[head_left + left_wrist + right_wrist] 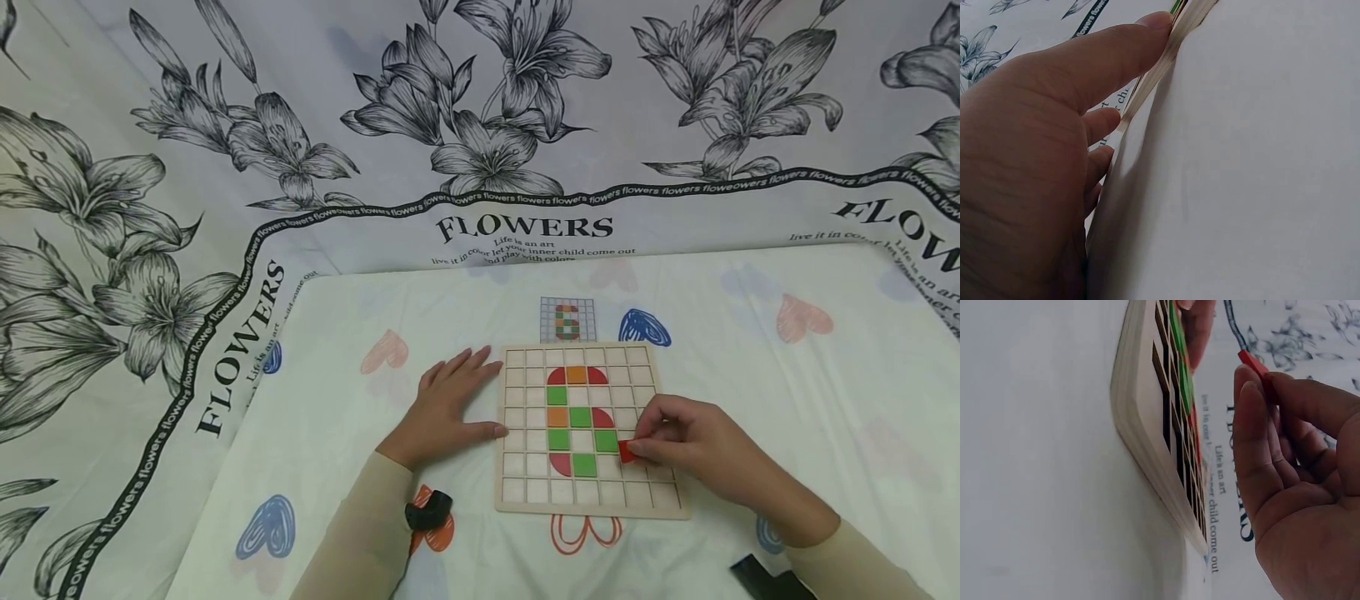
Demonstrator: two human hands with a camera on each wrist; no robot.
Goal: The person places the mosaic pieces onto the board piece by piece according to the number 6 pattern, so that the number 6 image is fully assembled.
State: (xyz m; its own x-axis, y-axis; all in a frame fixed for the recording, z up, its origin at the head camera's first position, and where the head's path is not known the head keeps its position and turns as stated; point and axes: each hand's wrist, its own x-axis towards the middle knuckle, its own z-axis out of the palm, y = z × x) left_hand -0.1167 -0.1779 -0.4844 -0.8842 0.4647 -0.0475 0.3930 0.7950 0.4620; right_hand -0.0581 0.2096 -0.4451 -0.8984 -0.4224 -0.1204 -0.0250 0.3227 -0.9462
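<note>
A wooden grid board (592, 510) lies on the cloth, with red, orange and green tiles set in several of its squares. My left hand (446, 408) rests flat at the board's left side, fingers spread and straight. In the left wrist view the thumb (1129, 47) touches the board's edge. Between thumb and fingers my right hand (697, 442) pinches a small red tile (626, 452) over the board's right part, beside a green tile (605, 441). The right wrist view shows this red tile (1255, 364) held above the board surface; its full shape is partly covered by the fingertips.
Just behind the board lies a small card (546, 321) printed with a coloured grid pattern. White cloth with hearts (266, 527) covers the surface. A flower-printed cloth (495, 108) borders it at the back and left. Black straps (429, 510) sit by both wrists.
</note>
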